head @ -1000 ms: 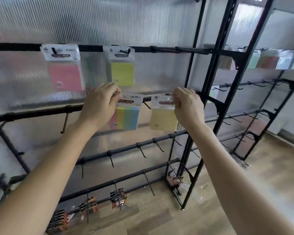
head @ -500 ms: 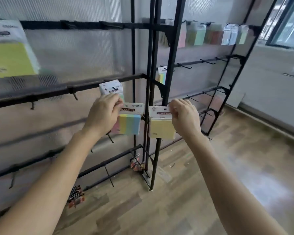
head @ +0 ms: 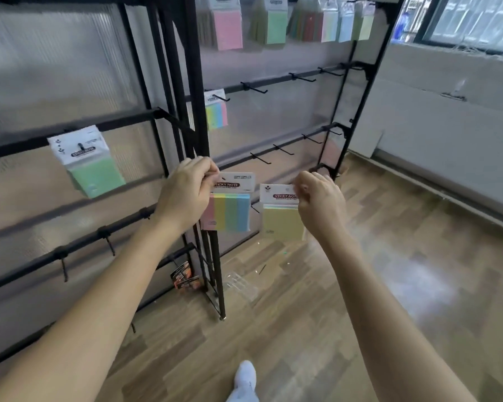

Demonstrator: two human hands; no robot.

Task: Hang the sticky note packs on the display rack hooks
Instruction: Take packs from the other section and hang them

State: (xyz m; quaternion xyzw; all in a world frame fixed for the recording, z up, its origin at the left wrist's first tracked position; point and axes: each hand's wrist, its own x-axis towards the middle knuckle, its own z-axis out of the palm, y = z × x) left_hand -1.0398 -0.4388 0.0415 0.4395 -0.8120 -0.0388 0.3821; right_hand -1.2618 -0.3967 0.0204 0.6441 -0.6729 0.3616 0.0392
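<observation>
Striped pack (head: pixel 230 207), yellow pack (head: pixel 281 220), both held upright

The left hand (head: pixel 186 195) and right hand (head: pixel 321 204) are bare, and both forearms (head: pixel 99 300) are uncovered to the edge of view. One foot wears a white shoe (head: pixel 246 375), met by a pale trouser leg (head: pixel 242 397).

Daylight from the window (head: pixel 474 18) at your upper right fills the scene brightly and lays a pale glare on the wooden floor (head: pixel 413 285). The green pack (head: pixel 95 172) at your left is smeared by motion blur, while lettering on the striped pack (head: pixel 230 211) and yellow pack (head: pixel 282 221) reads clearly. The rack posts (head: pixel 197 82) bow toward the edges of your view; shadows are soft.
</observation>
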